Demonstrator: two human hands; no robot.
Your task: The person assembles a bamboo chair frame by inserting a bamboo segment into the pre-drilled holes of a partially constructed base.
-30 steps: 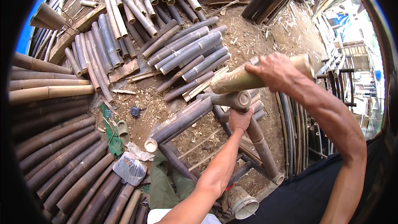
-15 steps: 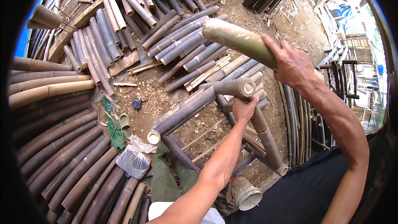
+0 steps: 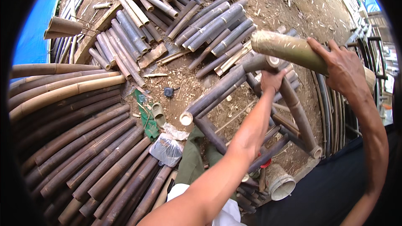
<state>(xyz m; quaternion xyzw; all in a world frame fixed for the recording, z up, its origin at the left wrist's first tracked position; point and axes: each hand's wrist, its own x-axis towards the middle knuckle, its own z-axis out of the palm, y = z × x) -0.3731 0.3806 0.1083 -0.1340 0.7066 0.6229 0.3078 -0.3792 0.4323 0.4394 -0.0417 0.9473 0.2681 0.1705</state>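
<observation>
My right hand (image 3: pixel 344 65) grips a thick greenish bamboo section (image 3: pixel 293 51), raised at the upper right with its pale, worn end pointing left. That end hangs just above and beside the corner of a bamboo frame (image 3: pixel 215 92), built from dark poles joined at angles. Around a pole just below this corner my left hand (image 3: pixel 273 80) is closed, its fingers partly hidden behind the pole. The frame stands tilted in front of my legs, with pale cut ends showing at its corners.
Cut bamboo poles (image 3: pixel 96 159) lie stacked along the left, with more piles (image 3: pixel 217 25) ahead. On the chip-strewn ground are a dark tape measure (image 3: pixel 168 92), an olive slipper (image 3: pixel 158 114) and a clear plastic bag (image 3: pixel 166 150). A whitish bucket (image 3: pixel 280 182) sits at lower right.
My right hand has lowered the bamboo section closer to the frame's corner. The view has swung left, so everything sits further right. My left hand keeps its hold on the frame.
</observation>
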